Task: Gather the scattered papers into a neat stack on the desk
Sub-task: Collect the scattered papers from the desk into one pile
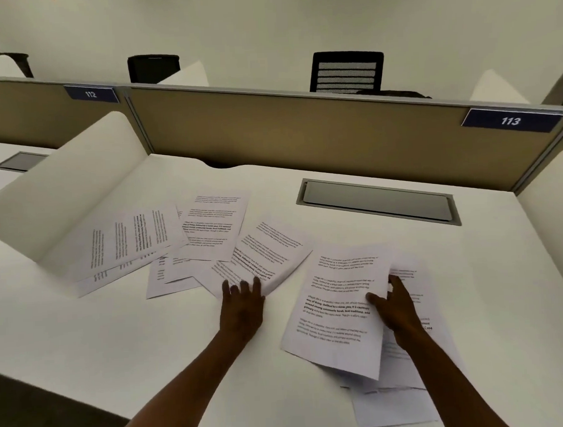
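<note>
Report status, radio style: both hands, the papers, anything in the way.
Left hand flat on a loose sheet's edge. Right hand pinching top sheet of the rough pile. More papers fanned out far left, ungathered. Desk otherwise unobstructed.

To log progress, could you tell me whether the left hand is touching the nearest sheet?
Touching. The head view shows the left hand with its fingertips pressed flat on the near edge of the sheet.

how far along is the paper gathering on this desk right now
Partly done. A loose, uneven pile sits under the right hand, whose fingers grip its top sheet. The left hand presses on the next sheet. Several fanned sheets remain by the left divider, and nothing is squared yet.
</note>
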The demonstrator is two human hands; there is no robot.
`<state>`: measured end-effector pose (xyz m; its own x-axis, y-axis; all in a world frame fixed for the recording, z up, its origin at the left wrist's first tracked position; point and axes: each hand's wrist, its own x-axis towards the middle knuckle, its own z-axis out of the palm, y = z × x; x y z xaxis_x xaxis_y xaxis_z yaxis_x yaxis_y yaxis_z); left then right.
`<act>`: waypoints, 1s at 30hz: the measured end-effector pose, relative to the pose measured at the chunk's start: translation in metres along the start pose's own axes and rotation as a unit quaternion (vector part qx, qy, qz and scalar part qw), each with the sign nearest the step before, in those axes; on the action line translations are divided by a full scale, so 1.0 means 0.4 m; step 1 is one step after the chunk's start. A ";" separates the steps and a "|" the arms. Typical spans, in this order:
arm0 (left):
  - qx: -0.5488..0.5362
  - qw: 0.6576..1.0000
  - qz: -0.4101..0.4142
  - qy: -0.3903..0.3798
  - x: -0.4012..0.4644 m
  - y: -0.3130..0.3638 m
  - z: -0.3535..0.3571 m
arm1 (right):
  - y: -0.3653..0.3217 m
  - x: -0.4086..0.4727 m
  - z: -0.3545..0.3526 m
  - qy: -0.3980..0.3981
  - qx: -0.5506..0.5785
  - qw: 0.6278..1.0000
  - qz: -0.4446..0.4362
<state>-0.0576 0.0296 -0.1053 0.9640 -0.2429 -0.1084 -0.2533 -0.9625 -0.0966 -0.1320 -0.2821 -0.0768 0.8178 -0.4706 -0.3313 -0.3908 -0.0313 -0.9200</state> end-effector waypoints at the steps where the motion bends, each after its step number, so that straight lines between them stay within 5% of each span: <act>1: 0.009 1.000 0.012 0.003 -0.010 0.005 -0.005 | 0.004 -0.004 0.006 0.004 -0.009 1.000 -0.003; 6: -0.025 0.999 0.033 0.000 -0.028 0.015 -0.046 | 0.012 -0.025 0.043 0.025 -0.051 0.998 -0.034; 9: -0.134 0.990 -0.036 0.008 -0.022 0.017 -0.078 | 0.009 -0.033 0.059 0.027 -0.047 0.998 -0.030; 13: -0.311 0.937 -0.117 0.107 -0.024 0.025 -0.130 | 0.010 -0.040 0.063 0.037 -0.049 0.998 -0.025; 17: -0.402 0.894 -0.079 0.184 -0.046 0.073 -0.184 | 0.015 -0.044 0.066 0.027 -0.046 0.998 -0.019; 24: -0.336 0.933 0.116 0.050 -0.153 0.271 -0.149 | 0.005 -0.037 0.066 -0.016 0.053 0.997 0.050; 30: -0.324 0.936 0.135 -0.013 -0.191 0.352 -0.091 | -0.021 -0.037 0.048 -0.041 0.083 0.993 0.075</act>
<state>-0.1639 -0.0918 -0.0746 0.8676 -0.4927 -0.0667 -0.3774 -0.7399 0.5569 -0.1327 -0.2579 -0.0683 0.7907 -0.3848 -0.4762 -0.4406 0.1822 -0.8790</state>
